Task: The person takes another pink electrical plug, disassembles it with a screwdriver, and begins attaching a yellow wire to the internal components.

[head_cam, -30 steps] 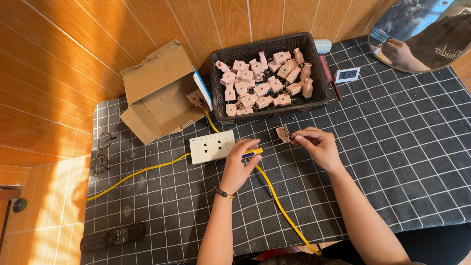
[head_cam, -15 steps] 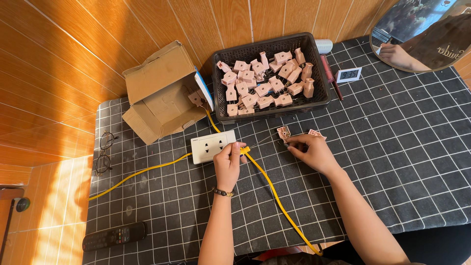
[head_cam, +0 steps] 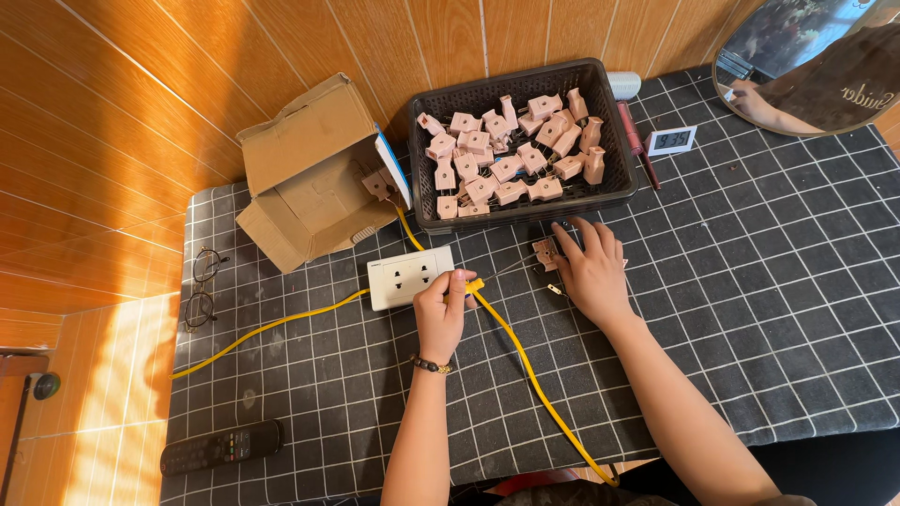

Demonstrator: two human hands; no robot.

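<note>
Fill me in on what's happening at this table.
A person sits at a checked tablecloth. The left hand grips the end of a yellow cable beside a white socket block. The right hand rests on a pink plug in front of a black basket full of them.

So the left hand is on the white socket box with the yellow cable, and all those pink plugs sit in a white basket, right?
Not quite: the basket is black, not white, as the head view shows. The rest holds: the left hand is on the white socket box with the yellow cable, and the pink plugs sit in that basket.
</note>
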